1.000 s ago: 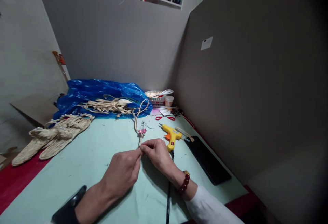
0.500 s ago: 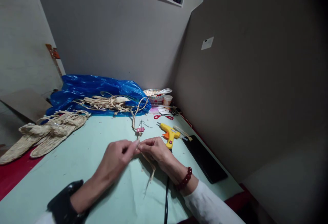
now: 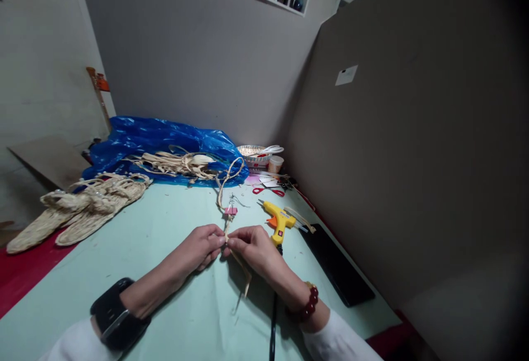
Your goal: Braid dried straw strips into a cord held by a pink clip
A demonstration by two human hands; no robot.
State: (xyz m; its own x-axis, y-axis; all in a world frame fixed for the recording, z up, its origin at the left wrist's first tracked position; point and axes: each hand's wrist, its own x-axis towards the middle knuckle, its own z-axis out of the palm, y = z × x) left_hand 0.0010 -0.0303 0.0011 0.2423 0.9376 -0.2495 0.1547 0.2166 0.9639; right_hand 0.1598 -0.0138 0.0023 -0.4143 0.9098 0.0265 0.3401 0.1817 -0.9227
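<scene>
Close grip put on fibre cord [image 3: 228,226] at pale green table [image 3: 185,322]

With the meeting point of the hands taken as the centre of the dial, the fibre cord is seen running toward 12 o'clock, where it is gripped by a pink clip [image 3: 231,211] just beyond the fingertips; farther on, it is looped near a blue plastic bag [image 3: 165,132] at 11 o'clock. Whether the clip is fixed to the table cannot be told. The near part of the cord is clamped between thumb and fingers by the left hand [image 3: 200,246], and just beside it a like pinch is applied by the right hand [image 3: 253,244]. A loose strand [image 3: 247,281] is left trailing toward 5 o'clock.

The step in hand is judged to be the twisting or plaiting of strands, though the exact crossing is hidden by the fingers. For the next move, it is judged, the formed part should be pinned by one pinch while the free strand is drawn over snugly by the other, with an even pull against the clip. By a slackened pinch, turns could be undone.

A yellow glue gun [image 3: 278,219] is set down at 2 o'clock; woven sandals [image 3: 93,206] are placed between 9 and 10.
</scene>
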